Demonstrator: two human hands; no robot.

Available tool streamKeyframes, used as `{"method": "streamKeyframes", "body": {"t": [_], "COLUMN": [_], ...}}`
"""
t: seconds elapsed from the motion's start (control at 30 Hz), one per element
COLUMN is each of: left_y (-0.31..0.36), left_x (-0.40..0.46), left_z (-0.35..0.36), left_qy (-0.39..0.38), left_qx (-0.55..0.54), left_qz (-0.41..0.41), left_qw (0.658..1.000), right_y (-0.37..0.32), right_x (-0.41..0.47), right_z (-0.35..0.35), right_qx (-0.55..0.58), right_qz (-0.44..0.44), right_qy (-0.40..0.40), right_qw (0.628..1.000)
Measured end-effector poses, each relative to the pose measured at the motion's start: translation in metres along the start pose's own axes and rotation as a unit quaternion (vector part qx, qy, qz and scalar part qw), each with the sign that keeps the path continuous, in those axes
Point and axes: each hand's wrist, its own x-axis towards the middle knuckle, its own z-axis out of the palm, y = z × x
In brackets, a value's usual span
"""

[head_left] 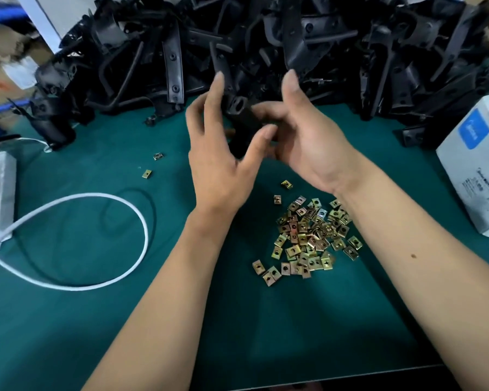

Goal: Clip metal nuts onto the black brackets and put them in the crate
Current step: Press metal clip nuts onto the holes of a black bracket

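Matte black bracket [242, 117] with a round hole, held above the green worktop [96, 320]: left hand [218, 153] gripping it with loosely spread fingers, right hand [302, 136] curled round its right side. Nearer, a heap of shiny brass-toned square metal nuts [308, 235]. Far: piled black brackets [266, 38]. Right: white box [477, 170], blue label unreadable.

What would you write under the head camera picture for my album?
Both hands, left hand and right hand, hold a black bracket above a pile of metal nuts on the green mat.

Held bracket [242, 119] blurred, half hidden — perhaps no nut fitted.
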Motion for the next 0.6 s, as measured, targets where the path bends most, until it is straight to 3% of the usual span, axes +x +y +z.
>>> {"method": "streamKeyframes", "body": {"t": [0.07, 0.1, 0.17, 0.23, 0.37, 0.47, 0.6], "left_y": [-0.003, -0.006, -0.011, -0.018, -0.024, -0.026, -0.029], "left_x": [0.001, 0.002, 0.004, 0.005, 0.004, 0.0, -0.002], "left_z": [-0.003, -0.004, -0.007, -0.009, -0.006, -0.002, 0.0], "left_qy": [-0.007, -0.018, -0.052, -0.095, -0.168, -0.208, -0.202], "left_qx": [0.026, 0.035, 0.048, 0.068, 0.095, 0.107, 0.101], "left_qz": [-0.019, -0.023, -0.028, -0.031, -0.057, -0.068, -0.058], "left_qw": [0.999, 0.999, 0.997, 0.993, 0.98, 0.97, 0.972], "right_y": [0.001, 0.001, 0.004, 0.007, 0.016, 0.02, 0.026], "right_x": [-0.008, -0.012, -0.02, -0.028, -0.034, -0.033, -0.031], "right_z": [-0.011, -0.019, -0.035, -0.041, -0.038, -0.039, -0.041], "right_qx": [-0.056, -0.156, -0.422, -0.558, -0.593, -0.597, -0.584], "right_qz": [-0.006, -0.008, 0.005, 0.052, 0.083, 0.053, 0.031], "right_qy": [0.053, 0.088, 0.094, 0.032, -0.003, 0.03, 0.081], "right_qw": [0.997, 0.984, 0.902, 0.827, 0.801, 0.8, 0.807]}}
